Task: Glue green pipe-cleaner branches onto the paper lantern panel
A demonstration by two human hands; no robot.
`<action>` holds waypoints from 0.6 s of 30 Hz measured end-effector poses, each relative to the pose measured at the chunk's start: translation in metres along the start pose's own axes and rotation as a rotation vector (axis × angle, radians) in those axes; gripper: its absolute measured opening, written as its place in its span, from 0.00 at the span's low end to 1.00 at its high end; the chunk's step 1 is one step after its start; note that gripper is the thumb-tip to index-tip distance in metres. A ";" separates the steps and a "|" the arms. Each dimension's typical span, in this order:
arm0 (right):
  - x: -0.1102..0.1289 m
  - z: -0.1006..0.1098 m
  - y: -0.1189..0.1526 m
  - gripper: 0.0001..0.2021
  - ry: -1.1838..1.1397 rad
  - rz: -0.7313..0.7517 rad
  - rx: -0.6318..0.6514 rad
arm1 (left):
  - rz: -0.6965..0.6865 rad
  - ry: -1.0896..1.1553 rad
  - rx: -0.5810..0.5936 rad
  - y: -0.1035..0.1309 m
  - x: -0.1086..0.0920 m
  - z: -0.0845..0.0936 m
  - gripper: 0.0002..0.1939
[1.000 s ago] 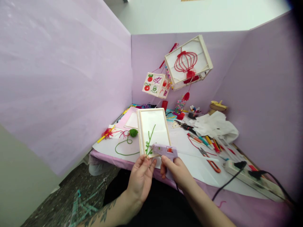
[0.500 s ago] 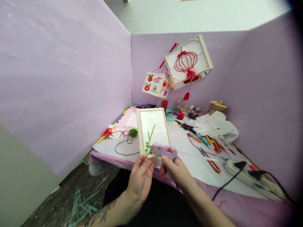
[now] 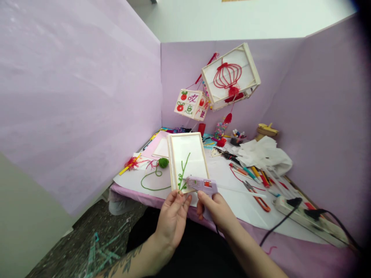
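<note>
My right hand (image 3: 213, 208) is wrapped round a pale purple hot glue gun (image 3: 203, 184), its nozzle pointing left over the lower part of a white panel in a wooden frame (image 3: 188, 143). Green yarn stems with small loops (image 3: 182, 172) lie on that panel. At the panel's bottom edge, my left hand (image 3: 172, 216) has its thumb and forefinger pinched on a bit of green yarn, mostly hidden by the fingertips. A yarn strand (image 3: 155, 189) runs from a green ball (image 3: 163, 163) on the left to the frame's edge beside this hand.
Two decorated box lanterns (image 3: 191, 104) hang at the back. Right of the panel lie orange-handled scissors (image 3: 257, 197), markers (image 3: 255, 173), pliers (image 3: 227, 154) and crumpled white cloth (image 3: 263, 154). A power strip (image 3: 310, 220) with black cords sits at the right edge.
</note>
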State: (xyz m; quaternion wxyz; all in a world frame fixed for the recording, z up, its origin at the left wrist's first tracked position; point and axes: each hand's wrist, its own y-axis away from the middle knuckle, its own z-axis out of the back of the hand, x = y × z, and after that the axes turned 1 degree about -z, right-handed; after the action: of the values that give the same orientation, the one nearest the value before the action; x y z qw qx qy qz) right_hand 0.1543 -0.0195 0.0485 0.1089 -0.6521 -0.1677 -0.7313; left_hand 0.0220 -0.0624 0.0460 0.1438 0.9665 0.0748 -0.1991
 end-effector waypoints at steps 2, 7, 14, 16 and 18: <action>0.000 0.000 0.000 0.28 -0.015 -0.008 -0.005 | 0.000 0.000 0.005 0.000 0.000 0.000 0.08; 0.000 -0.001 0.000 0.28 -0.009 -0.005 -0.011 | -0.003 0.003 0.014 -0.001 0.000 0.001 0.09; -0.001 0.000 -0.001 0.28 -0.031 -0.008 -0.013 | -0.005 0.008 0.003 -0.001 0.000 0.000 0.11; -0.001 0.000 -0.001 0.27 -0.036 -0.003 -0.023 | -0.005 0.012 0.003 0.000 0.000 0.000 0.12; -0.001 0.001 -0.001 0.27 -0.010 -0.002 -0.027 | -0.007 0.014 0.003 0.001 0.001 0.000 0.13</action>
State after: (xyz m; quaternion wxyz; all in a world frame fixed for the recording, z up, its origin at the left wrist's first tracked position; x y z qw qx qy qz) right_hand 0.1548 -0.0183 0.0474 0.0986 -0.6569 -0.1587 -0.7304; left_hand 0.0227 -0.0628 0.0460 0.1413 0.9678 0.0787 -0.1928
